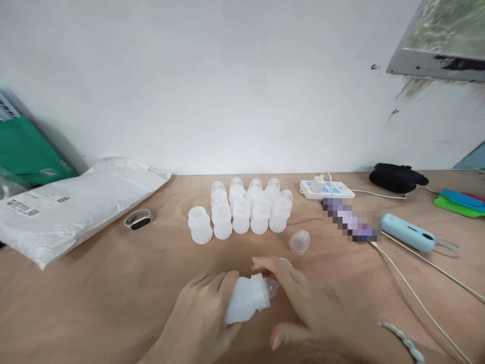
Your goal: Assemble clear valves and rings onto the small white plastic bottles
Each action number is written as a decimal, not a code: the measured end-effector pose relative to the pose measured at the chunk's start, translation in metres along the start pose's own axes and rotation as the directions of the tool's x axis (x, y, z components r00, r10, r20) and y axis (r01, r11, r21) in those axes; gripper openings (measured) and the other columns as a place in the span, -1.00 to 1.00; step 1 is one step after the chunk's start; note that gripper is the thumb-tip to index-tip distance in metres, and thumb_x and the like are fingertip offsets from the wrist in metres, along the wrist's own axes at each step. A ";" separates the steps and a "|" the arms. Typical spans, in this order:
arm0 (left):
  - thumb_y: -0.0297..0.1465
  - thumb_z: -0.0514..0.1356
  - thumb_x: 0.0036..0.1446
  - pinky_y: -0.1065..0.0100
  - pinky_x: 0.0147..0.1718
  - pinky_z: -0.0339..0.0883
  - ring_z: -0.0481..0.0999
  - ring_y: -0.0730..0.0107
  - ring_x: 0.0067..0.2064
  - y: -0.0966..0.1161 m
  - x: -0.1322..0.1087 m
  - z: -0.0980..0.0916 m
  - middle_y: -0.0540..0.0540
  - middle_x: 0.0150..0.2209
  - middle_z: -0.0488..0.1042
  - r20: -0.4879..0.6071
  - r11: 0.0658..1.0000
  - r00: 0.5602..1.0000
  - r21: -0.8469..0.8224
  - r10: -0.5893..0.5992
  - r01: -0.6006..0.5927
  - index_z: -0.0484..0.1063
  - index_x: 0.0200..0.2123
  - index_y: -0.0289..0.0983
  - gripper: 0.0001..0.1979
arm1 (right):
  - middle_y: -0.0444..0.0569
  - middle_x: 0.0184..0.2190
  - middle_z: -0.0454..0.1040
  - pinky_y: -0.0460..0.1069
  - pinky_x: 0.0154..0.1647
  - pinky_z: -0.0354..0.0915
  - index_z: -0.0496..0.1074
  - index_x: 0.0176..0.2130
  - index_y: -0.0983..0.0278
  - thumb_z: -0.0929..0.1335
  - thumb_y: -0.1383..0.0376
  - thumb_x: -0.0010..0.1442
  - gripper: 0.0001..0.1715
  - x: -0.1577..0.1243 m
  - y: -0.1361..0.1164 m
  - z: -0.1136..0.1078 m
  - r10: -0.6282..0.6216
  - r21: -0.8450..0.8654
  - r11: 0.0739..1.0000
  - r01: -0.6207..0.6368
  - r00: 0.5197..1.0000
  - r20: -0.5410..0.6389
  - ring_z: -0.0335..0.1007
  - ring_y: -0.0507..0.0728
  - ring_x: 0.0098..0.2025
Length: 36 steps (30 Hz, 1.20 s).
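Observation:
My left hand (197, 318) is wrapped round a small white translucent bottle (246, 299), tilted with its neck toward the right. My right hand (303, 308) curls at the bottle's neck, fingers on a clear nipple-like tip (272, 287). Just beyond, a loose clear cap (299, 241) lies on the wooden table (113, 283). Behind it stands a cluster of several similar white bottles with clear caps (250, 210); one uncapped bottle (200, 225) stands at its left end.
A white plastic bag (71, 202) lies at the left, with a wristband (138, 219) beside it. At the right are a power strip (326, 189), cables (417, 298), a light-blue device (407, 232), a black object (397, 177) and coloured sheets (460, 202). A white wall is behind.

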<state>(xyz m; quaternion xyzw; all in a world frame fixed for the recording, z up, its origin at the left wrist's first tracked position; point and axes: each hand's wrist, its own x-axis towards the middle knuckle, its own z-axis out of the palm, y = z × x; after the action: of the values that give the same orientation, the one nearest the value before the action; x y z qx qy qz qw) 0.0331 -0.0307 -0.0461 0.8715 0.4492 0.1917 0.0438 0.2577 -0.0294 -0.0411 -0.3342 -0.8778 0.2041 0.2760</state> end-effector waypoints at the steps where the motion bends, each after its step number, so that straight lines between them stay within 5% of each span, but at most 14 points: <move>1: -0.50 0.13 -0.06 0.30 -0.57 0.30 0.57 0.16 -0.51 0.000 0.000 0.000 -0.03 -0.49 0.57 -0.028 0.998 0.999 0.048 0.042 -0.040 0.38 -0.39 -0.21 -0.88 | 0.12 0.07 0.48 0.08 0.00 0.44 0.20 0.23 0.23 0.32 -0.05 0.30 -0.34 0.001 -0.002 -0.002 0.093 0.044 0.995 -0.095 0.995 0.043 0.47 0.22 0.04; 4: -0.54 0.11 -0.06 0.27 -0.60 0.32 0.52 0.18 -0.57 -0.002 0.002 0.002 -0.03 -0.52 0.55 -0.123 0.971 0.980 0.199 0.159 -0.132 0.42 -0.32 -0.26 -0.81 | -0.03 -0.07 0.56 0.04 -0.01 0.43 0.40 0.03 0.17 0.32 0.14 0.35 -0.71 0.003 -0.005 -0.004 0.208 0.173 0.960 -0.218 0.975 0.078 0.51 0.13 -0.08; 7: -0.60 0.06 -0.05 0.27 -0.61 0.34 0.51 0.21 -0.58 -0.007 0.004 0.003 -0.07 -0.52 0.55 -0.211 0.923 0.943 0.342 0.256 -0.174 0.43 -0.24 -0.34 -0.72 | 0.06 0.19 0.38 0.10 0.16 0.34 0.26 0.20 0.17 0.45 0.16 0.21 -0.36 0.003 0.001 0.001 0.157 0.266 0.951 -0.157 0.987 0.022 0.34 0.20 0.18; 9: -0.64 0.00 0.02 0.28 -0.57 0.36 0.52 0.23 -0.55 -0.010 0.006 0.004 -0.10 -0.50 0.58 -0.248 0.881 0.909 0.426 0.335 -0.209 0.42 -0.20 -0.37 -0.70 | 0.10 0.21 0.36 0.15 0.15 0.35 0.17 0.28 0.18 0.46 0.13 0.19 -0.23 0.003 0.005 0.005 0.208 0.273 0.940 -0.206 0.978 0.022 0.33 0.23 0.19; 12: -0.67 -0.06 0.16 0.30 -0.52 0.36 0.55 0.26 -0.51 -0.012 0.009 0.004 -0.11 -0.47 0.59 -0.276 0.819 0.859 0.519 0.432 -0.245 0.43 -0.17 -0.37 -0.67 | 0.00 -0.12 0.56 0.10 -0.06 0.45 0.37 0.08 0.19 0.39 0.18 0.27 -0.60 0.004 0.007 0.011 0.292 0.276 0.919 -0.280 0.956 -0.002 0.51 0.17 -0.11; 14: -0.67 -0.08 0.21 0.31 -0.51 0.34 0.55 0.27 -0.51 -0.013 0.011 0.003 -0.10 -0.48 0.58 -0.280 0.805 0.852 0.543 0.442 -0.239 0.44 -0.17 -0.36 -0.67 | -0.01 -0.17 0.55 0.06 -0.11 0.46 0.41 -0.04 0.20 0.39 0.22 0.25 -0.72 0.005 0.007 0.012 0.220 0.285 0.940 -0.187 0.972 -0.085 0.50 0.16 -0.14; 16: -0.67 -0.08 0.22 0.31 -0.52 0.33 0.55 0.28 -0.51 -0.014 0.013 0.002 -0.10 -0.48 0.58 -0.285 0.801 0.851 0.553 0.441 -0.229 0.45 -0.18 -0.36 -0.67 | 0.06 -0.02 0.49 0.08 -0.02 0.44 0.34 0.06 0.21 0.48 0.18 0.15 -0.47 0.006 0.008 0.013 0.128 0.269 0.959 -0.086 0.981 -0.146 0.46 0.20 0.00; 18: -0.67 -0.08 0.22 0.31 -0.52 0.34 0.55 0.29 -0.51 -0.015 0.013 0.002 -0.10 -0.48 0.58 -0.289 0.795 0.847 0.562 0.446 -0.227 0.47 -0.19 -0.36 -0.66 | 0.10 0.06 0.46 0.13 0.04 0.42 0.26 0.17 0.21 0.50 0.14 0.11 -0.28 0.006 0.009 0.014 0.150 0.242 0.963 -0.117 0.981 -0.125 0.43 0.23 0.07; 22: -0.68 -0.09 0.23 0.31 -0.48 0.37 0.55 0.30 -0.51 -0.015 0.012 0.003 -0.11 -0.48 0.59 -0.279 0.791 0.849 0.567 0.448 -0.231 0.48 -0.20 -0.40 -0.65 | -0.01 -0.16 0.57 0.04 -0.15 0.48 0.40 0.00 0.22 0.38 0.24 0.26 -0.70 0.005 0.012 0.016 0.273 0.309 0.921 -0.239 0.959 -0.073 0.52 0.15 -0.15; 27: -0.66 -0.08 0.23 0.30 -0.50 0.35 0.57 0.28 -0.50 -0.016 0.012 0.005 -0.13 -0.46 0.60 -0.287 0.785 0.844 0.576 0.454 -0.227 0.47 -0.18 -0.41 -0.67 | 0.06 0.01 0.51 0.10 0.01 0.45 0.28 0.15 0.21 0.48 0.20 0.14 -0.36 0.006 0.011 0.015 0.223 0.346 0.922 -0.173 0.969 -0.110 0.48 0.18 0.00; 30: -0.65 -0.07 0.22 0.29 -0.47 0.36 0.58 0.27 -0.49 -0.016 0.013 0.007 -0.13 -0.46 0.60 -0.287 0.799 0.840 0.546 0.460 -0.251 0.45 -0.17 -0.40 -0.69 | 0.03 -0.11 0.57 0.13 -0.08 0.48 0.38 0.06 0.22 0.40 0.24 0.25 -0.62 0.006 0.009 0.012 0.282 0.250 0.931 -0.266 0.959 -0.028 0.51 0.19 -0.10; 34: -0.51 0.00 0.23 0.28 -0.50 0.38 0.59 0.22 -0.47 -0.022 0.012 0.007 -0.15 -0.40 0.62 -0.301 0.885 0.868 0.378 0.395 -0.271 0.41 -0.14 -0.33 -0.78 | 0.05 -0.06 0.51 0.05 -0.07 0.48 0.36 0.02 0.22 0.37 0.41 0.24 -0.66 0.004 0.010 0.006 0.022 0.134 0.991 -0.002 0.989 -0.148 0.50 0.15 -0.06; 36: -0.37 0.10 0.24 0.30 -0.49 0.42 0.60 0.22 -0.44 -0.032 0.012 0.004 -0.11 -0.38 0.62 -0.322 0.955 0.904 0.185 0.282 -0.232 0.40 -0.14 -0.27 -0.83 | 0.10 0.02 0.43 0.04 -0.02 0.47 0.30 0.08 0.20 0.31 0.49 0.25 -0.58 0.003 0.012 0.002 -0.152 0.021 0.987 0.162 0.956 -0.250 0.46 0.15 0.03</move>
<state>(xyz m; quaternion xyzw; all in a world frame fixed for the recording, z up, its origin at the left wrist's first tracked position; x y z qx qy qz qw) 0.0164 -0.0022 -0.0546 0.8769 0.3432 0.3131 -0.1236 0.2608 -0.0193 -0.0480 -0.2806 -0.8558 0.1564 0.4055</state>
